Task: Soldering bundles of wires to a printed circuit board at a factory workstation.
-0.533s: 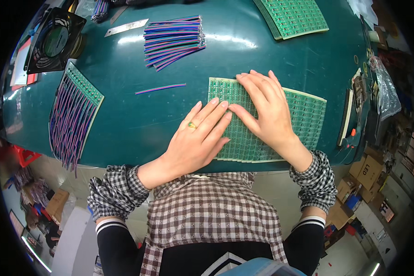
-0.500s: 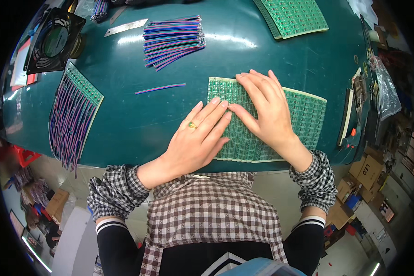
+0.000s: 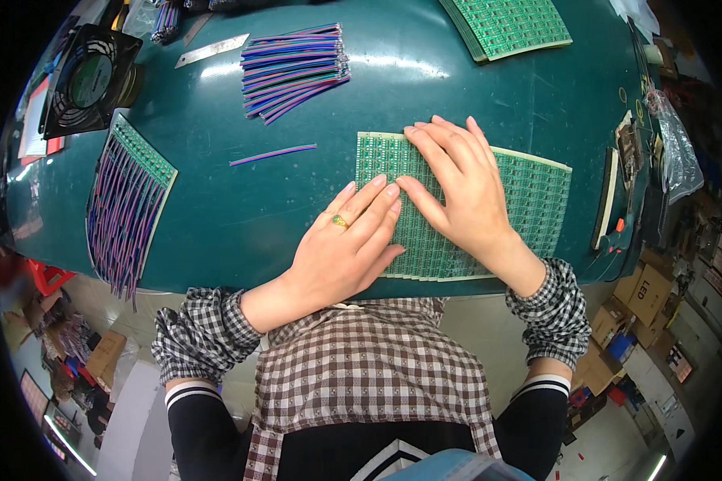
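Head view: green circuit-board panel (image 3: 529, 192) flat on the dark green table (image 3: 457, 80), near the front edge. Left hand (image 3: 345, 248) open, palm down, fingers spread over the panel's left part, ring on one finger. Right hand (image 3: 465, 192) open too, flat on the panel's middle, thumb touching the left fingertips. Nothing gripped.

Step, judged: pressing the panel down. Next move likely needs steady, even pressure.

Single ribbon wire (image 3: 273, 154) apart at left; wire bundle (image 3: 293, 70) farther back.
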Available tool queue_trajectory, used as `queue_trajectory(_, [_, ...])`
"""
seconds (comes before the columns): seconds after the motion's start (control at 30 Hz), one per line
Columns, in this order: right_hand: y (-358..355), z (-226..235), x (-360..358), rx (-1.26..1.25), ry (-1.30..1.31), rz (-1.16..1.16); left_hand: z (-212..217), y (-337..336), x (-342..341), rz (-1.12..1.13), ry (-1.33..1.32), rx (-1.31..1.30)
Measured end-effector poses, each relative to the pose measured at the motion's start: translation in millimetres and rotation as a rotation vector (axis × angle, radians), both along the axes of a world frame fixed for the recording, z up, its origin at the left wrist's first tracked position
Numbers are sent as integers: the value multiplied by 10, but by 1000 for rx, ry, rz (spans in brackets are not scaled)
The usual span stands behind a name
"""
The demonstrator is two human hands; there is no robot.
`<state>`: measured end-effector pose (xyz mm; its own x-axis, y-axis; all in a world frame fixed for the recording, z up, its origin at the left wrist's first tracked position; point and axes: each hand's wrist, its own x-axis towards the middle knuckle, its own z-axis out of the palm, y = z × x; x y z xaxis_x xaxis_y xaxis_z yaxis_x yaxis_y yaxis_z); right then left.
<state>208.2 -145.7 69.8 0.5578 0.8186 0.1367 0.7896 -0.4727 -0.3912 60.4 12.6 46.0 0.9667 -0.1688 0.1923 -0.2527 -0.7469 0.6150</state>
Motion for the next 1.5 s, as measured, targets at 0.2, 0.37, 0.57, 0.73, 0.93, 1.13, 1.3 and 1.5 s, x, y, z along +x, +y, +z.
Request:
queue_trajectory(0.2, [-12,-2,2,2,8,-3,7,-2,15,1,2,26])
queue_trajectory(0.37, [-23,-4,1,-9,22,-22,5,-12,13,-2,33,29])
queue_trajectory(0.57, [-79,65,28,-8,-5,-45,16,-16,6,-10,29,15])
queue_trajectory(0.73, [-144,76,25,-29,2,-76,25,-68,35,-52,-1,-69])
queue_trajectory(0.93, [-140,14,29,5,10,-74,56,-104,44,-65,35,-41])
queue_trajectory(1.13, [-142,17,46,15,4,-66,59,-93,60,-68,40,-22])
queue_trajectory(1.3, [-158,14,47,9,0,-73,55,-101,64,-70,35,0])
queue_trajectory(1.5, [-171,26,41,10,16,-77,89,-94,78,-69,30,12])
